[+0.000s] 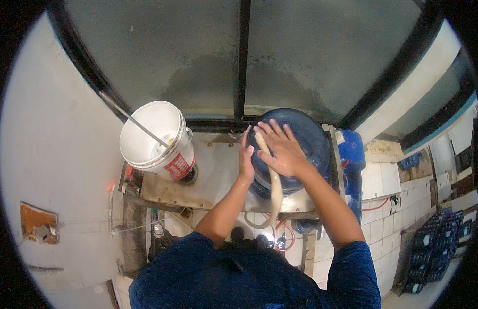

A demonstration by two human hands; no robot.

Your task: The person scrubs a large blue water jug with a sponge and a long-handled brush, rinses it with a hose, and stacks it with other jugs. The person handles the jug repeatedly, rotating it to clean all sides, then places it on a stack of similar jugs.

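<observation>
A dark blue plastic water jug point(314, 145) stands on the metal counter, its broad round end facing up. My right hand point(283, 152) lies nearly flat across that end, fingers spread. Its thumb crosses over a pale flexible hose point(276, 189), which drops past the counter's front edge and bends below. The hose's upper tip shows beside my index finger. Against the jug's left side is my left hand point(246, 158), held upright with the thumb apart from the fingers and not wrapped around anything. The palms partly hide the jug.
A white bucket point(152, 123) holding a metal rod point(132, 119) stands tilted at left on the counter point(215, 166). Frosted window panes point(208, 58) rise behind. Another blue container point(351, 150) is beyond the right edge. Red tubing point(291, 235) loops below; dark crates point(432, 247) are stacked far right.
</observation>
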